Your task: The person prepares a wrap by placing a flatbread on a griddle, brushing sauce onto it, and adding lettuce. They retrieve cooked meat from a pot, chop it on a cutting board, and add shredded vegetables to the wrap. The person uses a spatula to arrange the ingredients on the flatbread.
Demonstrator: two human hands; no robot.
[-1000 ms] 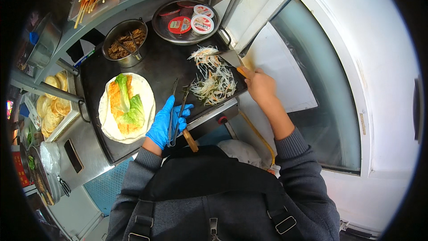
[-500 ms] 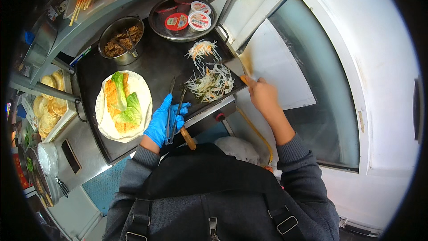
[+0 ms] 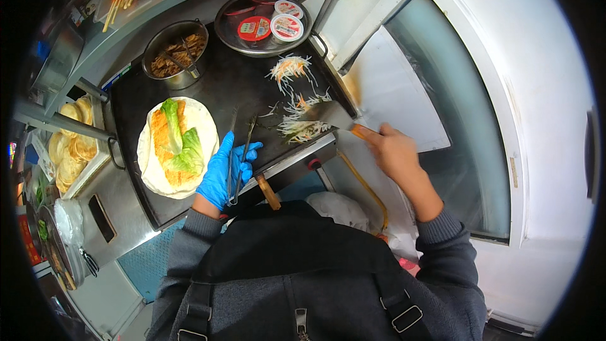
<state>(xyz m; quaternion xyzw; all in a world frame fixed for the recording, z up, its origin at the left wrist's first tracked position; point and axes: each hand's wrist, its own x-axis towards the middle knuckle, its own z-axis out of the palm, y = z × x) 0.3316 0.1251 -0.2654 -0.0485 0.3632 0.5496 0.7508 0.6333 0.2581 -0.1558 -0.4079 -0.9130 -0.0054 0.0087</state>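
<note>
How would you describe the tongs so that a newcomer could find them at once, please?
Start at the black griddle in the middle. Near its front edge, right of the flatbread topped with lettuce, a blue-gloved left hand holds the tongs. They are the only long, thin pair of metal arms there, pointing towards the shredded vegetables.

A white wall (image 3: 536, 88) with a frosted window (image 3: 467, 120) is seen at the right; teal floor (image 3: 145, 265) is glimpsed below the steel counter (image 3: 113, 208).
</note>
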